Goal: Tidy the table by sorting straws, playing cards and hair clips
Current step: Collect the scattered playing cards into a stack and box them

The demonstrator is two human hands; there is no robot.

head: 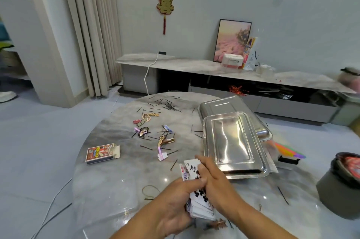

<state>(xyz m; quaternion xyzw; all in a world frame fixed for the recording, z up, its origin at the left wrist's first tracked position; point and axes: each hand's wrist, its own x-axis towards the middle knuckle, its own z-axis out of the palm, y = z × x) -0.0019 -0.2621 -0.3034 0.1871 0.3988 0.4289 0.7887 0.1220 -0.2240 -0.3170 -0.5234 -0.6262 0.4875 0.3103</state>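
1. The left hand (175, 201) cups the playing cards (200, 201) from below, fingers curled round the stack.
2. The right hand (216, 182) grips the same stack from 3 o'clock, thumb on the top card.
3. Hair clips (153, 131) lie at 11 o'clock from both hands, well apart.
4. Straws (288, 151) lie at 2 o'clock, beside the steel trays (233, 141).

Table (109, 186) before you. Near edge, centre: your left hand (175, 205) and right hand (216, 184) together hold the playing cards (198, 199) above the tabletop. Left of them: card box (102, 153). Behind the hands, centre: hair clips (155, 133); farther back, scattered bobby pins (169, 105). Right: 2 trays (233, 141), the nearer overlapping the farther. Straws (288, 151) lie right of the trays. Hair tie (150, 190) sits just left of your left hand.
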